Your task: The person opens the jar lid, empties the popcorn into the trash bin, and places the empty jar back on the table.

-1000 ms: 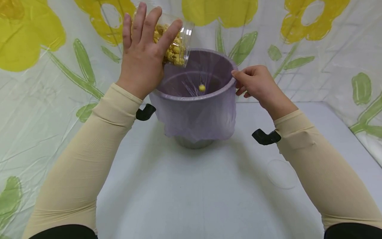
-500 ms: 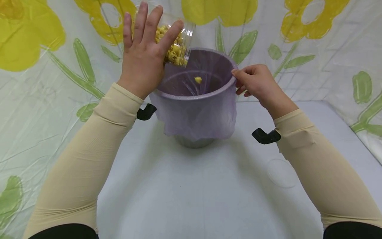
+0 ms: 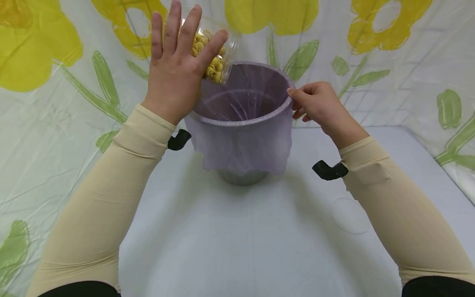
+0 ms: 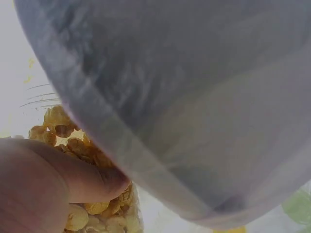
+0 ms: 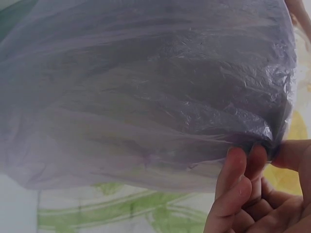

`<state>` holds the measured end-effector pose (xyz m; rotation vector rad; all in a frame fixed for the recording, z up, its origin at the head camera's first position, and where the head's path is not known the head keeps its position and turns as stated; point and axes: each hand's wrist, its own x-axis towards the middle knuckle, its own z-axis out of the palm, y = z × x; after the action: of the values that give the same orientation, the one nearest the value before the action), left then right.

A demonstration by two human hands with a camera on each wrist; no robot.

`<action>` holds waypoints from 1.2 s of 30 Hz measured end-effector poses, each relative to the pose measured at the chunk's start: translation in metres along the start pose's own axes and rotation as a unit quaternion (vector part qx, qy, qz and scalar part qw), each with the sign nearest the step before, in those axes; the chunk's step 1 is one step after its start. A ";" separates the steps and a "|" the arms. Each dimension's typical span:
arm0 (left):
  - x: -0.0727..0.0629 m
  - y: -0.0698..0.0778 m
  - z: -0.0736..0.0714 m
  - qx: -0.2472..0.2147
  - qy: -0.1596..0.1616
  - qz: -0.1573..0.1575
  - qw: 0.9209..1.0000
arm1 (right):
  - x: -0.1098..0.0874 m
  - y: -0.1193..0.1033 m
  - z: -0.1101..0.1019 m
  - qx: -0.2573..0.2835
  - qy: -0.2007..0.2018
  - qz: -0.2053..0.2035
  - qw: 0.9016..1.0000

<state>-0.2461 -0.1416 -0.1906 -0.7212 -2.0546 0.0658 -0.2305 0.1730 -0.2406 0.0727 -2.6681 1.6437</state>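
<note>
My left hand (image 3: 174, 78) grips a clear plastic jar (image 4: 41, 99) of yellow popcorn (image 3: 215, 71). The jar lies tilted over the left side of a bin (image 3: 242, 178), mouth toward the opening. In the left wrist view the thumb (image 4: 92, 179) presses along the jar's side. A thin purple bin bag (image 3: 241, 146) lines the bin and hangs folded over its rim. At the right rim my right hand (image 3: 320, 105) pinches the bag's edge between thumb and fingers, as the right wrist view (image 5: 252, 150) also shows.
On the white table (image 3: 222, 243) a clear round lid (image 3: 350, 215) lies beside the right forearm. A plastic sheet with yellow flowers (image 3: 271, 14) hangs behind the bin. Black curved mounts (image 3: 330, 170) stick out from both wrists.
A popcorn piece seen over the bin's opening in both earlier frames is gone from there. The left hand and jar have shifted slightly left. The right hand keeps its hold on the rim.
</note>
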 end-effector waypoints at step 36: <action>0.000 -0.003 0.003 -0.010 0.025 0.021 0.999 | 0.001 -0.003 0.002 0.007 -0.005 -0.004 1.000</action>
<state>-0.2496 -0.1434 -0.1911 -0.7723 -1.9946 0.0504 -0.2318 0.1695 -0.2390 0.0900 -2.6604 1.6639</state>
